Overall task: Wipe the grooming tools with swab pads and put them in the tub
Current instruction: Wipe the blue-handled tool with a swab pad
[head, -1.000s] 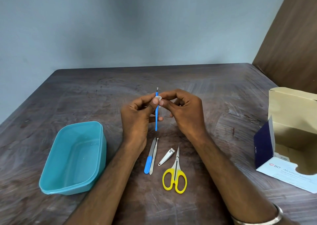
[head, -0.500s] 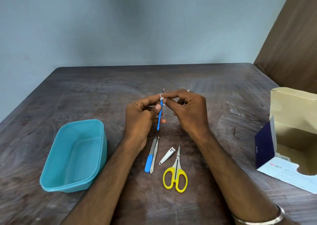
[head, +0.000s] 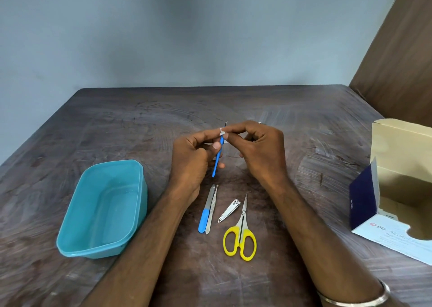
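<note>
My left hand (head: 192,157) grips a thin blue-handled tool (head: 217,157), held tilted with its metal tip pointing up. My right hand (head: 257,150) pinches a small white swab pad (head: 222,132) around the tool near that tip. On the table below my hands lie a blue-handled nail file (head: 205,213), tweezers (head: 211,209), a nail clipper (head: 229,213) and yellow-handled scissors (head: 240,238). An empty teal tub (head: 102,210) stands to the left of my left forearm.
An open cardboard swab box (head: 397,189) sits at the table's right edge. The dark wooden table (head: 163,119) reaches back to a grey wall. A brown panel stands at the far right.
Both hands shifted slightly right and the blue tool tilted more. The pad slid up towards the metal tip.
</note>
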The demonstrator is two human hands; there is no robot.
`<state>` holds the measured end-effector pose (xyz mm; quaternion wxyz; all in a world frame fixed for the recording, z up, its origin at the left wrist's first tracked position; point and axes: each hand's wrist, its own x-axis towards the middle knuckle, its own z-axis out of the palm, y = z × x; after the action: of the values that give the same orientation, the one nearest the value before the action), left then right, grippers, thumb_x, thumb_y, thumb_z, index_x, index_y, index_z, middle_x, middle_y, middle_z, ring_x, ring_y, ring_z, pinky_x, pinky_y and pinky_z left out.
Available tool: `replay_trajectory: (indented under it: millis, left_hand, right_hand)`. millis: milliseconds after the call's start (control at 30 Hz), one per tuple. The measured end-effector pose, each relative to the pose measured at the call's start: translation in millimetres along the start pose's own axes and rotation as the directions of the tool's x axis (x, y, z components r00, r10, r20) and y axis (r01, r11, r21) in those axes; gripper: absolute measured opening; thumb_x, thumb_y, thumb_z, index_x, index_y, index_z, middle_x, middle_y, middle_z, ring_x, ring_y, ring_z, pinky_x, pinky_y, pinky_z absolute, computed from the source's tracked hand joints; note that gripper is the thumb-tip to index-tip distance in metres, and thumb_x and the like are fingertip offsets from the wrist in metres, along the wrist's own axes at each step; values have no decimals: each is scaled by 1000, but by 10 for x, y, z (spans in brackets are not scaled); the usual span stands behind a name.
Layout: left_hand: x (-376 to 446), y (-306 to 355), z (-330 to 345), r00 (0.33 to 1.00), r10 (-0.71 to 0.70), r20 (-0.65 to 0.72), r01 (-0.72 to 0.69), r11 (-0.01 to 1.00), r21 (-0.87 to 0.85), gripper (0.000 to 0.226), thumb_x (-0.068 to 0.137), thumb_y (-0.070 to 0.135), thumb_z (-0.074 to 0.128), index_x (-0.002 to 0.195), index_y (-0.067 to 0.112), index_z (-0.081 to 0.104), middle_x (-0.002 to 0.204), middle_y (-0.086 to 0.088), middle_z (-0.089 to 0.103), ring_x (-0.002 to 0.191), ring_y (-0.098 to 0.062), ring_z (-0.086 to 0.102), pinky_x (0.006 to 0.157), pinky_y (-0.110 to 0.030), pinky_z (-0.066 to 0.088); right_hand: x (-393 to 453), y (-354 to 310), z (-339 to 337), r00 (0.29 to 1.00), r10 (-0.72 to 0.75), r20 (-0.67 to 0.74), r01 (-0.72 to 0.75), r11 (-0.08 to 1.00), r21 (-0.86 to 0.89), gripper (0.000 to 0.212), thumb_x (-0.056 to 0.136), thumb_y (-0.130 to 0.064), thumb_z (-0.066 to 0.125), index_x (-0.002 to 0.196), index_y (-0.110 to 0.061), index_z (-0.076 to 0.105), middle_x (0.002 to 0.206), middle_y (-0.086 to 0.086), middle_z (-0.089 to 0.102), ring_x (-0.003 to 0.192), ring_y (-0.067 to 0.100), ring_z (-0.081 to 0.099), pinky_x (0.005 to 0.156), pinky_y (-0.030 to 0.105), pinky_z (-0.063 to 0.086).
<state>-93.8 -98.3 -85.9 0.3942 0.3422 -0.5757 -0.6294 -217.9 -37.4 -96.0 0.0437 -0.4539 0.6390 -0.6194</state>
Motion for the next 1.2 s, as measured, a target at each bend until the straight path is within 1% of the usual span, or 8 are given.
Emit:
replay_trajectory:
  millis: [167,367,533,767,867,967,1067,1200]
  left_hand:
    - [4,1,-7,999,-5,33,3,998,65,32,89,-10,61,110,11,73,97,-5,74,72,-11,70,55,-31,60]
    - [-3,5,-17,1000,9,16,-10,998,67,33,89,-10,60,104,16,74,91,0,74,71,-12,71,55,-33,61]
    - [-18,16,8,999,22,28,-24,998,56,35,91,-10,57,105,19,73,94,-4,74,74,-14,71,58,-32,61]
    - [-3,-5,9,999,40,-1,-40,999,23,32,92,-9,57,115,9,70,96,-10,74,73,-22,74,64,-36,62]
    - [-5,5,3,1000,31,4,-31,999,-9,31,93,-8,57,117,9,69,99,-10,73,76,-23,75,64,-34,62]
    - [16,16,-23,1000,15,-3,-15,1000,-27,31,93,-8,57,113,11,70,103,-8,73,81,-23,75,63,-32,61]
    - [24,29,-20,1000,-3,-11,2,999,-39,31,92,-10,57,107,14,69,96,-6,74,71,-17,72,60,-33,62]
    - [-27,90,26,998,10,-57,-11,1000,-21,39,92,-9,58,125,12,59,93,-9,75,74,-19,70,66,-39,63]
  right_hand:
    - [0,16,-16,999,-9,-31,8,999,-33,11,85,-17,78,94,-24,80,89,-14,77,54,7,59,54,40,56]
    - [-11,10,-10,1000,-29,10,30,999,-38,13,85,-14,78,94,-23,79,89,-11,77,60,-1,62,55,23,49]
    - [-12,16,18,999,25,-23,-26,999,-23,11,86,-18,78,96,-23,79,89,-12,76,59,1,60,56,24,50]
    - [-15,37,40,995,95,38,-99,988,114,11,85,-17,78,95,-20,80,91,-8,77,65,17,65,53,34,53]
    - [-20,10,35,992,93,80,-101,991,94,12,82,-16,79,91,-24,81,88,-11,78,66,14,67,60,41,56]
    - [-21,-37,11,977,147,153,-168,976,139,11,79,-10,80,84,-20,81,81,-4,77,57,10,62,53,31,50]
    - [-16,-51,-5,972,191,137,-215,958,192,12,77,-2,78,81,-13,80,73,1,75,49,13,55,47,24,44]
    - [-21,-86,-46,963,264,42,-263,907,329,6,83,2,73,85,-3,74,77,8,74,49,16,58,41,18,38]
